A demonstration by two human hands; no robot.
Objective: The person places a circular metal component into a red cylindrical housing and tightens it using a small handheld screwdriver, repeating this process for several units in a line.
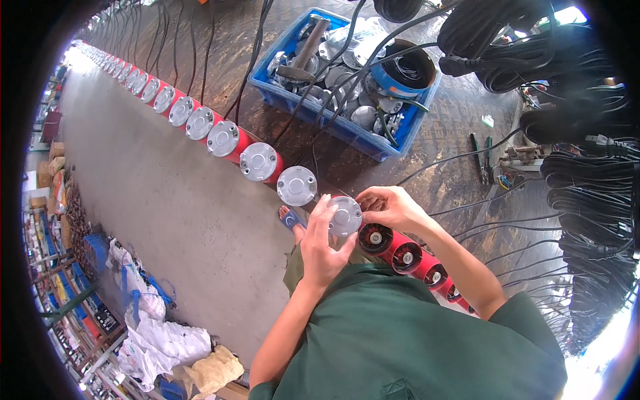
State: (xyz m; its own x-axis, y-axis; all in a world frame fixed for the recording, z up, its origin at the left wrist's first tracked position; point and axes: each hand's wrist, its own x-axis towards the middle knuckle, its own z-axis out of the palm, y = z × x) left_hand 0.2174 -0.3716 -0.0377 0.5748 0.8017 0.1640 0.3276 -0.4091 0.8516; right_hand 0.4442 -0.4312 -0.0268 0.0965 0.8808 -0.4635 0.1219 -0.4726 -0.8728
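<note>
A round silver metal end cap (345,217) faces up at the near end of the row, right in front of me. My left hand (323,248) grips it by the rim, thumb below and fingers above. At the cap's right edge my right hand (392,208) is closed, thumb and fingertips pinched together; what they hold, if anything, is too small to tell. Just left stands a capped cylinder (297,186). To the right, beneath my right forearm, red cylinders without caps (407,258) show dark insides with a metal shaft in the middle.
Red capped cylinders (200,123) run along the bench edge to the far left. A blue crate (320,117) holds loose caps, a hammer (305,57) and a blue roll (404,70). Coiled black cables (587,173) hang at right near green-handled pliers (485,160). Thin cables cross the bench.
</note>
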